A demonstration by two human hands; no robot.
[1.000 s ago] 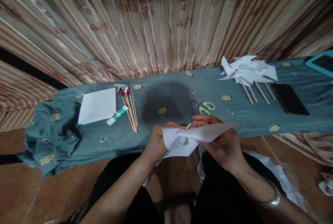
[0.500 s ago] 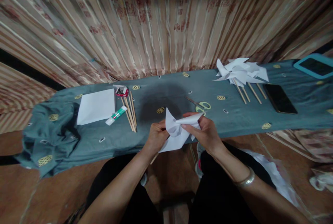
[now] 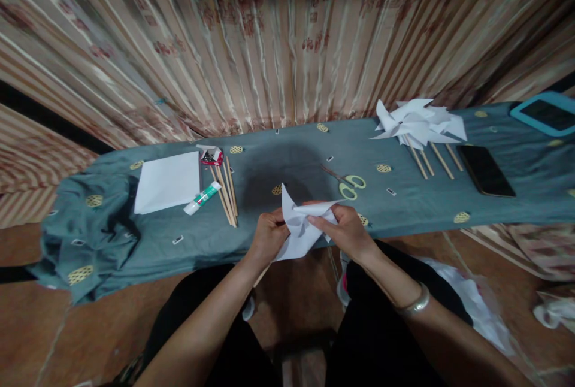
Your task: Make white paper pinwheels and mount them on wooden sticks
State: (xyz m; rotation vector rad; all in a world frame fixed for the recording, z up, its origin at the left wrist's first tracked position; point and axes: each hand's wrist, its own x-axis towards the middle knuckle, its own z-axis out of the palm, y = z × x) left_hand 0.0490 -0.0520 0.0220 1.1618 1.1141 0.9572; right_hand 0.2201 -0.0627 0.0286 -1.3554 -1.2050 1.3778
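Observation:
A white paper pinwheel (image 3: 300, 237) is between my two hands at the front edge of the cloth-covered table. My left hand (image 3: 268, 236) is closed at its left side, and a thin wooden stick (image 3: 261, 276) pokes out below that hand. From the right, my right hand (image 3: 348, 228) grips the folded paper, its thumb pressed near the pinwheel's centre. The fingers behind the paper are hidden. Just beyond my right hand lie green-handled scissors (image 3: 348, 185).
On the left are a stack of white paper (image 3: 168, 183), a glue stick (image 3: 202, 198), several wooden sticks (image 3: 229, 189) and a small red box of pins (image 3: 212, 156). Finished pinwheels (image 3: 417, 122), a black phone (image 3: 486, 171) and a blue-framed tablet (image 3: 545, 113) lie on the right.
My right hand has shifted slightly left and down with the paper, and more of the scissors' handles shows. The pinwheel stays held between both hands.

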